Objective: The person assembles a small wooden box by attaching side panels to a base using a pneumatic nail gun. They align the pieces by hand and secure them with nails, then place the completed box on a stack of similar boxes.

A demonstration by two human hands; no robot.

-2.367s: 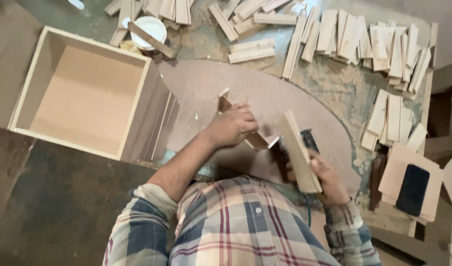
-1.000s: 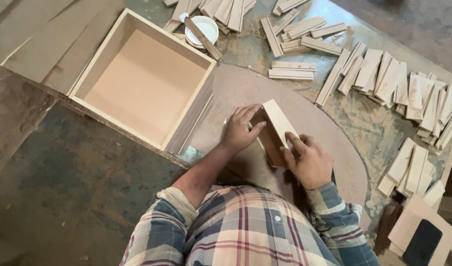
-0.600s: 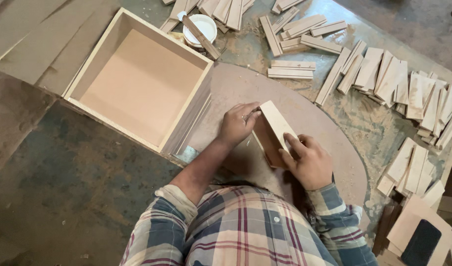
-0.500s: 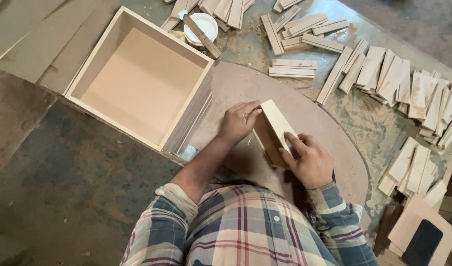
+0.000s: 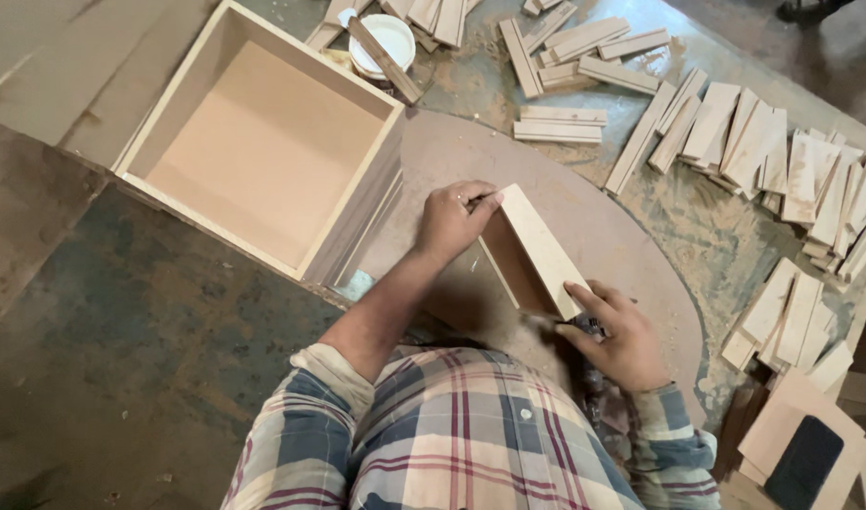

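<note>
Wooden parts are lying all over a dusty work floor (image 5: 93, 312), seen from above the person's head. A large open-topped square box (image 5: 263, 142) of pale board is sitting at upper left, just beside a rounded brown panel (image 5: 631, 246) that is serving as the working surface. Scattered pale wooden slats (image 5: 735, 132) are lying in loose rows along the top and right edges, well apart from the hands. A plaid-shirted torso (image 5: 471, 434) is filling the lower centre. On the rounded panel, a small partly built wooden box (image 5: 532, 250) is standing between the two hands, its light top board slanting from upper left to lower right. The left hand (image 5: 452, 219) is gripping the upper end of this small box, fingers curled over its edge. The right hand (image 5: 622, 332) is pressing against the lower end, closed around a small dark tool (image 5: 584, 326) whose kind cannot be told. A white round tub (image 5: 381, 42), with a wooden stick lying across it, is resting near the big box's far corner.
</note>
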